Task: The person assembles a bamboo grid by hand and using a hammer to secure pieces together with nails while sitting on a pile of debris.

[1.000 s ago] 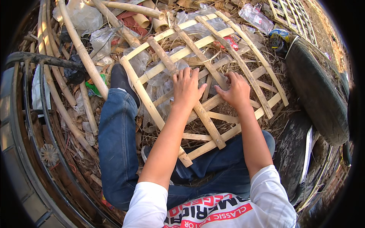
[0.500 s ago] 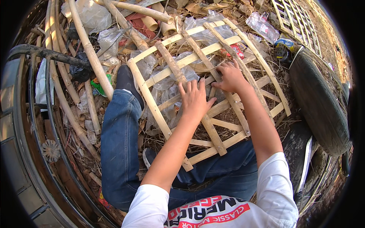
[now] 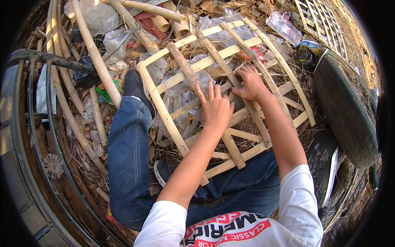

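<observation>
Lattice panel lay in front of the person, its near edge over the bent right leg, the rest above littered ground. Left hand was mostly open, fingers spread over a slat at mid-panel; no clear grip. Right hand was partly closed, fingers bent over the next slat; fingertips partly hidden, so couldn't tell if it was pinching or just pressing.

Handling, my read: light for its span, springy, apt to twist corner to corner. Thin split slats, so crossings looked the weak points and raw edges a splinter risk. Dry wood, not slippery. Best hold: both hands wide on the outer slats, close to crossings; avoid the free slat ends.

Surface was poor: dry straw and clear plastic under the panel, likely uneven, with plastic liable to slide or snag. Room was tight: bamboo poles and black metal tubing on the left, tyre just off the right edge, second lattice beyond at far right
</observation>
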The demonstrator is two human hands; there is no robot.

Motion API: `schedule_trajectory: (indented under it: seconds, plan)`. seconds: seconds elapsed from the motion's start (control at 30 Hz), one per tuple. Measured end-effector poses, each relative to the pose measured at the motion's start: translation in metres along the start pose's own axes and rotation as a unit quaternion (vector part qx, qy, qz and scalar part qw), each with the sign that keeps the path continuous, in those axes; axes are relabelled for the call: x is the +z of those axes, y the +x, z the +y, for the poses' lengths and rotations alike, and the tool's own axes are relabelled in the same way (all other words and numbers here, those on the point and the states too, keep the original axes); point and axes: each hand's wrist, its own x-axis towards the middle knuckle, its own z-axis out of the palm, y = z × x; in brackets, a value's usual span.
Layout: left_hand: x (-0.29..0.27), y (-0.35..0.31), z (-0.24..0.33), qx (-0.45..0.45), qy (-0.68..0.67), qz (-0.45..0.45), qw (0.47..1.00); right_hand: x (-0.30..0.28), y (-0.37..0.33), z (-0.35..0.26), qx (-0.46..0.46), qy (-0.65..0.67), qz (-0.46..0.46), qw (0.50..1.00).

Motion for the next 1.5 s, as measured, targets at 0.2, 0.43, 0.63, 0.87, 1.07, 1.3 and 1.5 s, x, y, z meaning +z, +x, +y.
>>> schedule_trajectory:
  seconds: [0.2, 0.43, 0.63, 0.87, 1.07, 1.3, 1.5]
  plan:
    - [0.004, -0.001, 0.002, -0.013, 0.009, 0.008, 1.0, 0.003, -0.003, 0.0, -0.009, 0.041, 0.036, 0.998]
    - [0.006, -0.001, 0.002, -0.013, -0.017, 0.02, 1.0, 0.004, -0.005, 0.002, -0.002, 0.066, 0.034, 0.997]
    - [0.008, -0.002, -0.001, -0.008, -0.032, 0.018, 0.999, 0.01, -0.005, 0.006, -0.002, 0.07, 0.046, 0.996]
    - [0.014, -0.003, -0.003, -0.003, -0.024, 0.06, 0.998, 0.011, -0.002, 0.005, -0.006, 0.086, 0.061, 0.994]
    - [0.011, -0.004, -0.004, -0.006, -0.038, 0.045, 0.998, 0.012, -0.003, 0.006, 0.0, 0.081, 0.067, 0.994]
    - [0.007, 0.0, -0.042, 0.081, -0.132, -0.033, 0.987, 0.012, -0.002, 0.006, 0.01, 0.083, 0.062, 0.995]
    - [0.006, 0.003, -0.049, 0.123, -0.12, -0.055, 0.984, 0.016, -0.002, 0.008, 0.006, 0.081, 0.078, 0.994]
